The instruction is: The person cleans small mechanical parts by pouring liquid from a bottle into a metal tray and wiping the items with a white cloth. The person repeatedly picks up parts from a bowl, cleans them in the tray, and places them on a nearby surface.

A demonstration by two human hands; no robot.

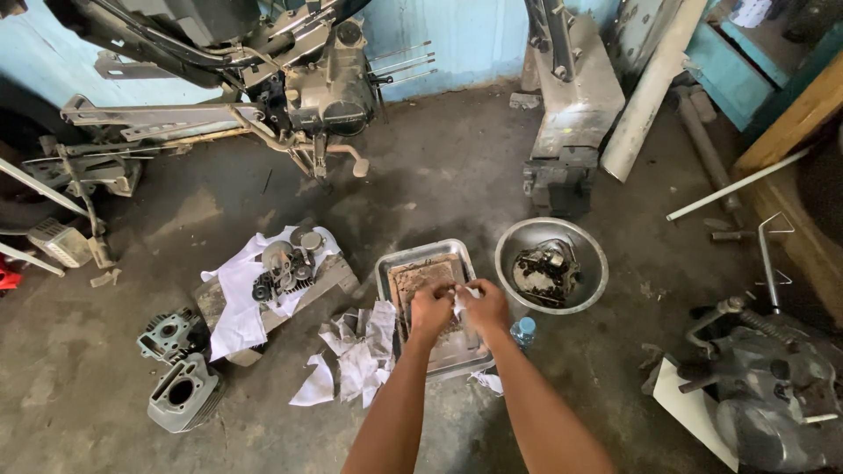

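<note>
A small white rag (459, 299) is being pinched between both hands, sitting just above the rectangular metal tray (392, 268) on the concrete floor. The left hand (430, 312) is curling closed at the rag's nine o'clock side; the right hand (486, 307) is gripping its three o'clock side, fingers folded shut around the cloth. At the tray's three o'clock a round steel bowl (590, 246) is holding a dark engine part (544, 270). At eight o'clock crumpled white cloths (356, 360) are lying; farther out at nine, two grey engine cylinders (178, 373) are standing.
</note>
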